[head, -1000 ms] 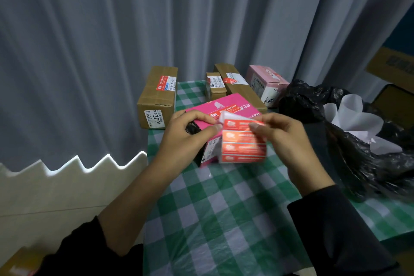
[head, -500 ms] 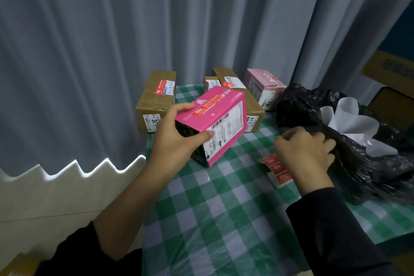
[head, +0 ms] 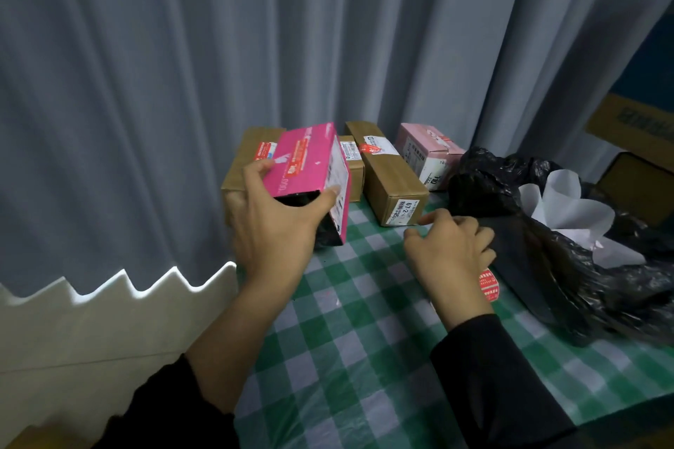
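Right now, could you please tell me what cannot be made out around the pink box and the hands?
Head view only.
Magenta box: its open end is dark, partly behind the left hand; contents unseen.
Red label strip: mostly behind the right hand; print too small.
Right hand's fingertips: hidden by its own back; touching the black bag or not, unclear.
Black bag: cut off by the right edge.

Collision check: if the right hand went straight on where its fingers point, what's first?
Probably the near end of the brown carton labelled 67-2, just past the right hand's fingertips; depth is unclear.
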